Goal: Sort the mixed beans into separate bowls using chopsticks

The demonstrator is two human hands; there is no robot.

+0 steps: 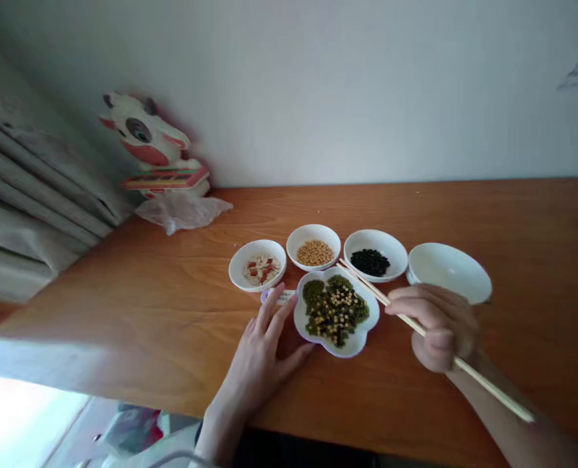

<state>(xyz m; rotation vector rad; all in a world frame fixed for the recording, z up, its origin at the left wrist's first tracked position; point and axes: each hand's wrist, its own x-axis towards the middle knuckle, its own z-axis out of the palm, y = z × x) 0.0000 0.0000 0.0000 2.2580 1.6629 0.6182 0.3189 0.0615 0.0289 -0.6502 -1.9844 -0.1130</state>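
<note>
My right hand [442,325] is closed round a pair of light wooden chopsticks [493,389], their tips together near the upper rim of a flower-shaped white dish [348,351]. Green, black and yellow beans [335,309] lie mixed in that dish. With fingers spread, my left hand [264,354] rests at the dish's left side, its fingertips at the edge. Behind the dish stand a white bowl of yellow beans [315,252] and one of black beans [370,262]. Whether the chopsticks pinch anything is too small to tell.
A white bowl with reddish and pale pieces [261,268] stands at the left, and another white bowl [449,270] at the right, partly behind my right hand. A cow toy with a keyboard [159,146] and a clear plastic bag [184,211] sit by the wall.
</note>
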